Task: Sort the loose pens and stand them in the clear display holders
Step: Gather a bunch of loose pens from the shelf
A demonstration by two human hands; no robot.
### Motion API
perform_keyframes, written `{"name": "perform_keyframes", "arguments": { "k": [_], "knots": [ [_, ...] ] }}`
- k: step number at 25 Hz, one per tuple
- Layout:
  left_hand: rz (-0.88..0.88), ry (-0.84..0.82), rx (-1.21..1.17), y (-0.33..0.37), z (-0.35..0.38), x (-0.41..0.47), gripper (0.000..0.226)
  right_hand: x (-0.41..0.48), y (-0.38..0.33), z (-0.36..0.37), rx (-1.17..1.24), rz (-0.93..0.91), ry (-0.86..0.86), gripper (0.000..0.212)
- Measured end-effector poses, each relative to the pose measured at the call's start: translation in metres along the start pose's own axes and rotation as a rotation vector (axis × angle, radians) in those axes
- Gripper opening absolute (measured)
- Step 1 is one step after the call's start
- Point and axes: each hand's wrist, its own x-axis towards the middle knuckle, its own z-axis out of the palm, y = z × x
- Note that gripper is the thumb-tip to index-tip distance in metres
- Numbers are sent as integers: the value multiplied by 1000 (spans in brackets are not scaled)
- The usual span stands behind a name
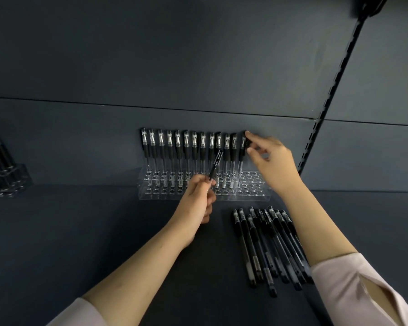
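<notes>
Judging from my feed, I put the job at roughly halfway. A clear holder (252, 194) sits just above the middle of the view, and a row of pens (186, 147) stands along its back holes, a dozen or so, caps up and evenly spaced. The right hand (272, 161) pinches the cap of the last pen (242, 149) at the three o'clock end of that row, thumb and forefinger closed on it, the other fingers loosely curled. I read this as seating or straightening it. The left hand (197, 198) grips another pen (215, 164) near its lower end, tilted toward one o'clock in front of the row and not yet in a hole.

As for what is left, a bundle of loose pens (266, 245), about ten, lies flat at five o'clock from the holder, partly under the right forearm. The holder's front holes and the ones at its three o'clock end look empty, so there seems to be room for them. At nine o'clock, at the frame edge, a second holder (14, 177) already carries some dark pens; I cannot tell how full it is.

Everything rests on a dark matte shelf (80, 231), and the holder stands close against a dark back panel (174, 55). A slotted metal rail (332, 83) climbs the panel toward one o'clock. The light is dim, and pale sleeves (353, 285) show at the bottom corners.
</notes>
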Motion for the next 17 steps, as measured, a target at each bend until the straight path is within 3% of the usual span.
{"name": "perform_keyframes", "arguments": {
  "k": [3, 6, 8, 12, 14, 17],
  "knots": [
    [15, -19, 17, -2, -2, 1, 17, -3, -3, 2, 23, 3, 26, 40],
    [46, -40, 45, -1, -3, 1, 13, -5, -13, 2, 160, 27, 54, 25],
    [62, -51, 47, -1, -2, 1, 11, -7, -19, 3, 278, 57, -60, 15],
    [80, -76, 33, -1, 2, -6, 14, -13, -26, 7, 594, 210, -225, 22],
    [217, -42, 171, 1, 4, -10, 14, -13, -29, 6, 695, 243, -211, 24],
    [718, 114, 783, 0, -5, -9, 29, -7, -29, -7, 719, 231, 3, 23]
  ]
}}
